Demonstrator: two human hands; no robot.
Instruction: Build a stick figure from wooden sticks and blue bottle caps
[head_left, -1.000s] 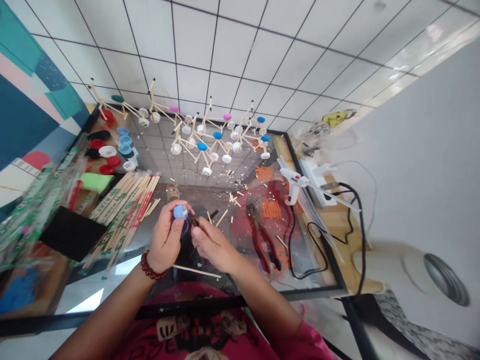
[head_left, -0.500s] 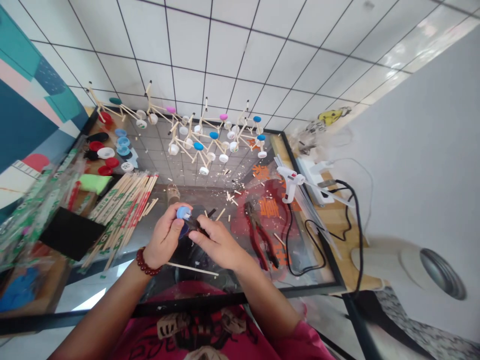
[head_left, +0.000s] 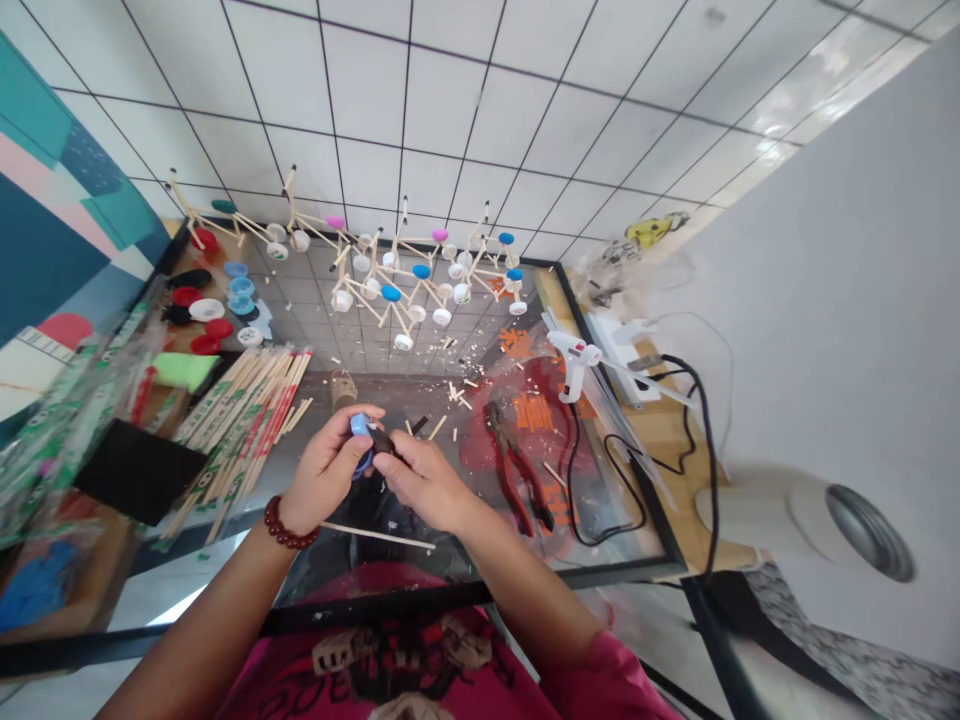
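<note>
Glass desk (head_left: pixel 615 572) in a black frame, seen from its near edge; along the far edge, stick-and-cap models (head_left: pixel 390 285) grouped together, seemingly set well away from the working area; toward the far left corner, loose caps (head_left: pixel 225 312), spread out as if for easy picking; along the left edge, a chopstick bundle (head_left: pixel 240 440), a black sheet (head_left: pixel 139 470) and a green sponge (head_left: pixel 184 370); at the right edge, a glue gun (head_left: pixel 574 360) near a power strip (head_left: pixel 619 345), its cord (head_left: pixel 570 480) looping over the glass, probably placed to suit the socket's reach; just beside the cord, red-handled pliers (head_left: pixel 517 465), within easy reach of the right hand; mid-desk, wood shavings (head_left: pixel 457 395); toward the near edge, both hands raised above the glass; left hand (head_left: pixel 326 470), with a bead bracelet (head_left: pixel 285 525), fingers and thumb pinching a blue cap (head_left: pixel 360 425), apparently to steady it; right hand (head_left: pixel 424 483), fingers pressed together on a dark piece (head_left: pixel 382 440) against the cap, too hidden to identify.
</note>
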